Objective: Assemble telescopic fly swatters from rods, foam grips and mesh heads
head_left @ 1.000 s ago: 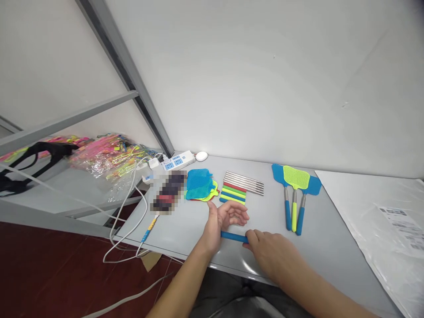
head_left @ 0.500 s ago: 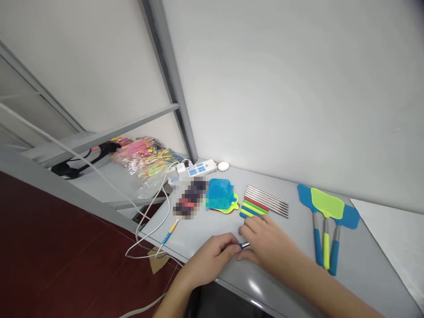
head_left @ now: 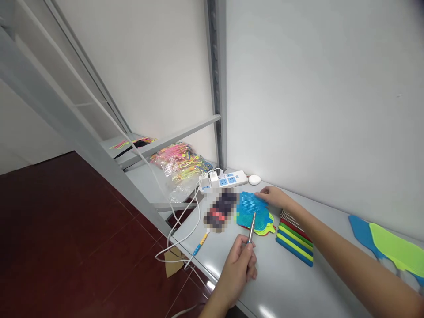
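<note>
Left hand (head_left: 238, 270): my fingers wrap the lower end of a shiny round metal rod (head_left: 252, 227), tilted up.
Right hand (head_left: 273, 197): my fingers pinch the edge of the blue mesh head (head_left: 249, 203), thin perforated plastic.
Under it: lime mesh head (head_left: 265, 230), flat, rim showing, on the glossy grey counter (head_left: 274, 285).
Handles (head_left: 294, 245): smooth tubes, red, green, lime, blue, side by side, right of the heads.
Bare rods (head_left: 289, 217): metal, just beyond the handles, partly hidden.

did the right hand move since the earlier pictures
Yes: judged against the white power strip, the right hand has moved closer to it, away from the left hand, and is now at the blue mesh heads.
</note>
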The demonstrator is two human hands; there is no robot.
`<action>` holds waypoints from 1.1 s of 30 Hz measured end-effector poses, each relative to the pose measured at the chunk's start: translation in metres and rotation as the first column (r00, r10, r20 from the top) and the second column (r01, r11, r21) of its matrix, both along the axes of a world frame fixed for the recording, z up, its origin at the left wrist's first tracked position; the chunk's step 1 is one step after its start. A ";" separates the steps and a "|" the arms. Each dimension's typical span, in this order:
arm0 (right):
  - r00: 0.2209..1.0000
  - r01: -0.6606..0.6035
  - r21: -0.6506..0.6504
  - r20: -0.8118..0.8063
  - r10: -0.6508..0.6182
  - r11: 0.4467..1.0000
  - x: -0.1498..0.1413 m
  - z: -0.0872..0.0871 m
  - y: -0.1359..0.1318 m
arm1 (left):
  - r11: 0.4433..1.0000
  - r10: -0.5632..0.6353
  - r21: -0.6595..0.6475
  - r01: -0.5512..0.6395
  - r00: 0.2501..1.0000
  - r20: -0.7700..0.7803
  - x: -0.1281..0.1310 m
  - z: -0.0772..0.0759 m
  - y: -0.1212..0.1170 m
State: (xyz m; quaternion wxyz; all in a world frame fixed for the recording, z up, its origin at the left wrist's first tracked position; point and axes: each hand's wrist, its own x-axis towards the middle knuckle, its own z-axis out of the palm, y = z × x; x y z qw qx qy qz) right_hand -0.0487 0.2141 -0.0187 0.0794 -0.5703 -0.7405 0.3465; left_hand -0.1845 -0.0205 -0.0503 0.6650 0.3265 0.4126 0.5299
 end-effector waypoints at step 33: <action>-0.371 0.609 -0.615 -0.780 -0.504 0.502 0.178 0.013 -0.277 | 0.842 -0.347 0.168 0.512 0.754 -0.557 0.130 0.024 -0.004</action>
